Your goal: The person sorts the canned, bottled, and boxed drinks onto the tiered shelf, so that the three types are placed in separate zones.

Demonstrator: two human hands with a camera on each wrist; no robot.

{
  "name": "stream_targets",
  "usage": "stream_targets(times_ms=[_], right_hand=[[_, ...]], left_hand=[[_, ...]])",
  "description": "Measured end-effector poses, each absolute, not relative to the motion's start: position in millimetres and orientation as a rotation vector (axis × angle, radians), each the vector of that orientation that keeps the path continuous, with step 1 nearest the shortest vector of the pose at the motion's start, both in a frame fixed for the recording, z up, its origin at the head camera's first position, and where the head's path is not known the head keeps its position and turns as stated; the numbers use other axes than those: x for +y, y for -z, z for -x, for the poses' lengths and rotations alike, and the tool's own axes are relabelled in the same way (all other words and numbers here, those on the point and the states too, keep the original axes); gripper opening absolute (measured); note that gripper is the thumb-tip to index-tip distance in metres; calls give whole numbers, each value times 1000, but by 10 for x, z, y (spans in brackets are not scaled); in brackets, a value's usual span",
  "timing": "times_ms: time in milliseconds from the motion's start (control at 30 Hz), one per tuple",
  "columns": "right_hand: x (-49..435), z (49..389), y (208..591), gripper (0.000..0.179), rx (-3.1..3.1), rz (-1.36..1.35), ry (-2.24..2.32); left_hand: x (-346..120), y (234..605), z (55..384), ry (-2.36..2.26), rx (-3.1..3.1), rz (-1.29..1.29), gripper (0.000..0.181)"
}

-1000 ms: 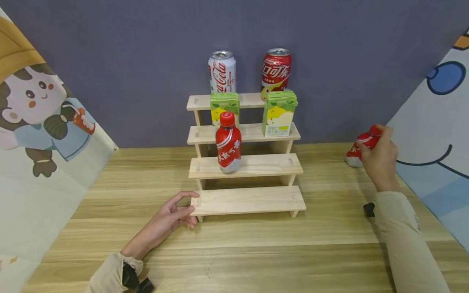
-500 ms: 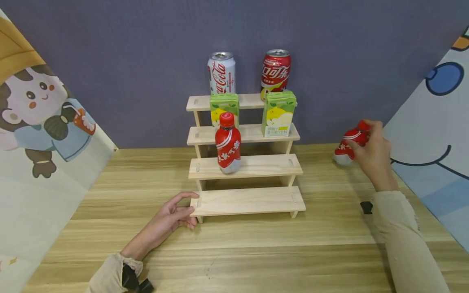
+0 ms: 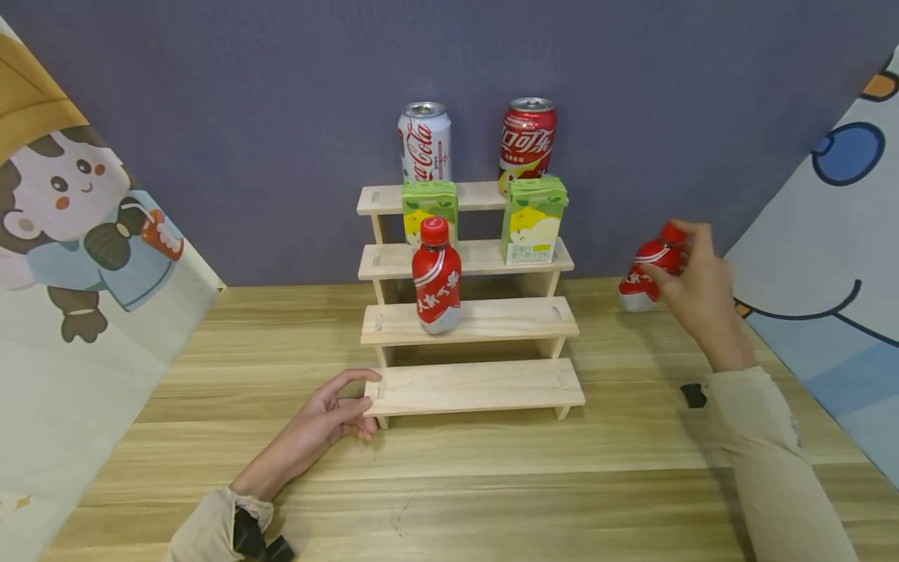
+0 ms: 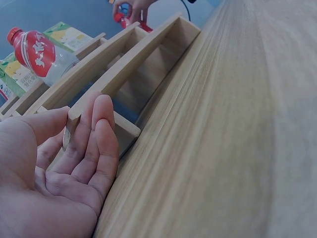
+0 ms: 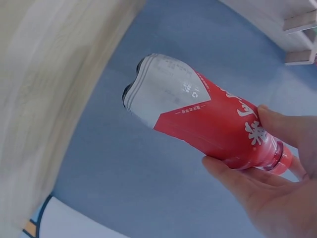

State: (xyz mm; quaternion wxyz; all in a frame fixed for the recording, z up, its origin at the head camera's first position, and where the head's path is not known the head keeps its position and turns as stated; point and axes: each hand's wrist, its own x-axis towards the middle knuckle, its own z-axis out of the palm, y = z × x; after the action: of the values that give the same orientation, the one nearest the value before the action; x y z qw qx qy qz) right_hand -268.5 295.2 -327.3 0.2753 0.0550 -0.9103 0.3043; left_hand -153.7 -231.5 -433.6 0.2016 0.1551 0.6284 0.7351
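My right hand (image 3: pixel 702 300) holds a red and white plastic drink bottle (image 3: pixel 649 269) near its red cap, tilted and to the right of the stand. In the right wrist view the bottle (image 5: pixel 203 111) is clear of the table, thumb on one side and fingers on the other. A stepped wooden display stand (image 3: pixel 477 386) occupies the middle of the table. At the left end of its lowest step, my left hand (image 3: pixel 330 414) pinches the board between thumb and fingers, as the left wrist view shows too. A matching bottle (image 3: pixel 437 289) stands upright on the second step, left side.
Two green juice boxes, a left one (image 3: pixel 430 204) and a right one (image 3: pixel 534 222), stand on the third step. The top step bears a white cola can (image 3: pixel 424 144) and a red cola can (image 3: pixel 527 144). A dark wall (image 3: pixel 281 140) rises behind; printed panels flank the table (image 3: pixel 477 484).
My right hand has carried the bottle leftward and slightly up, toward the stand. My left hand and the things on the steps have stayed in place.
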Motion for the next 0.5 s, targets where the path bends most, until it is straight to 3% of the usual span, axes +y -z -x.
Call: stream_targets(times_ms=[500], right_hand=[[2727,2550,3082,77,-2375,-291,-797]], left_hand=[[-2310,4329,1532,-2040,1767,-437,46]])
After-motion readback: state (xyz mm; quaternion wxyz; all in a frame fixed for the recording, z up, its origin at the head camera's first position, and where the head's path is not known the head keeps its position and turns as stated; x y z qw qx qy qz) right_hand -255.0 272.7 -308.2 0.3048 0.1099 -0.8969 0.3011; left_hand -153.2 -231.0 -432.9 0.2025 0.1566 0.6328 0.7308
